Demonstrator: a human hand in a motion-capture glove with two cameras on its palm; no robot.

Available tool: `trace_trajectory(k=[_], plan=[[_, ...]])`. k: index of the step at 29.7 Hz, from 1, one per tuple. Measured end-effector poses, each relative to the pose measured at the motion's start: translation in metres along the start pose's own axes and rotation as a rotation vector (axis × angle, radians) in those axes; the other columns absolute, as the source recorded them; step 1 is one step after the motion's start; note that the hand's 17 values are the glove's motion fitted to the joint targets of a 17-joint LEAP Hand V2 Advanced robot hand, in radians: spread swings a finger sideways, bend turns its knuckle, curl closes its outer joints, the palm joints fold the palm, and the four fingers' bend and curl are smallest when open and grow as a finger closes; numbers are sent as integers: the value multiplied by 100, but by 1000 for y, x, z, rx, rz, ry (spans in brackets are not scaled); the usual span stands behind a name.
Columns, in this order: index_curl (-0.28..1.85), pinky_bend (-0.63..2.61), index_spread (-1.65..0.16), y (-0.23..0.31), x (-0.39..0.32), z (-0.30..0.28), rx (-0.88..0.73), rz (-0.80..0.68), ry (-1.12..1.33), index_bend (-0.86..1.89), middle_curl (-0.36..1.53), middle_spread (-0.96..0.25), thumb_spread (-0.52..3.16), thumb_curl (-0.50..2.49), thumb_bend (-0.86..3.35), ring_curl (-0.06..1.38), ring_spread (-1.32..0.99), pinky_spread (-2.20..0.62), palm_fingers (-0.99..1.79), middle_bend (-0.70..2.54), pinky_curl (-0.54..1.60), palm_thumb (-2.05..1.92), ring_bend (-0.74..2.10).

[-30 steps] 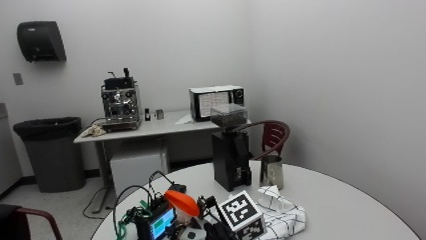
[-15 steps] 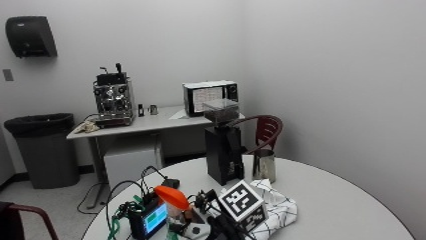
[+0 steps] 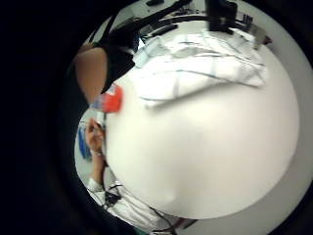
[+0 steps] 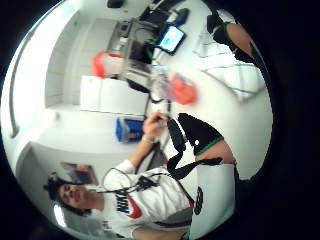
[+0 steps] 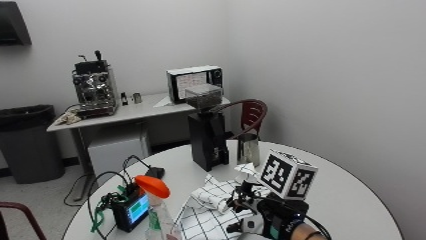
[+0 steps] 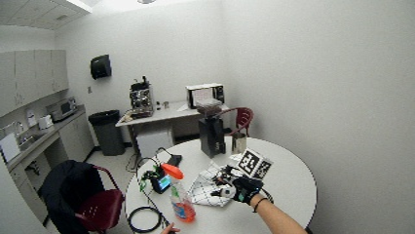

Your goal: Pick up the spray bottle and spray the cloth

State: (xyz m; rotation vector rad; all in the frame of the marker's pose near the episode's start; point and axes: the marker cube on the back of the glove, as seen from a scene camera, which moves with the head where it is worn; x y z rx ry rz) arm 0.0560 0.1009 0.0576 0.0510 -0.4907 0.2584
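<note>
One spray bottle (image 6: 181, 199) stood upright on the round white worktop (image 6: 292, 181), long axis vertical, orange trigger head on top with its nozzle toward the small lit screen (image 6: 163, 183). Beside it lay the white checked cloth (image 6: 209, 184). My gloved right hand (image 6: 245, 189) hovered over the cloth's edge, holding nothing; I couldn't tell how wide its fingers were.

The outside camera swings left to right, so the whole scene slides leftward. The black-gloved right hand (image 5: 269, 220) now sits over the edge of the white grid-checked cloth (image 5: 210, 207), farther from the clear orange-capped spray bottle (image 5: 156, 210).
</note>
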Motion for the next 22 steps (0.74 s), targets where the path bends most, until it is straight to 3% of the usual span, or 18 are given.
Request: trace_trajectory(k=[8,22], plan=[[31,17,-33,31,17,-12,-35,-9,393,14,40,-6,105,41,-3,35,-3,22,74,31,31,72,30],[31,17,-34,46,8,-19,8,-42,459,15,39,-6,107,39,-2,34,-3,23,73,30,29,71,27]])
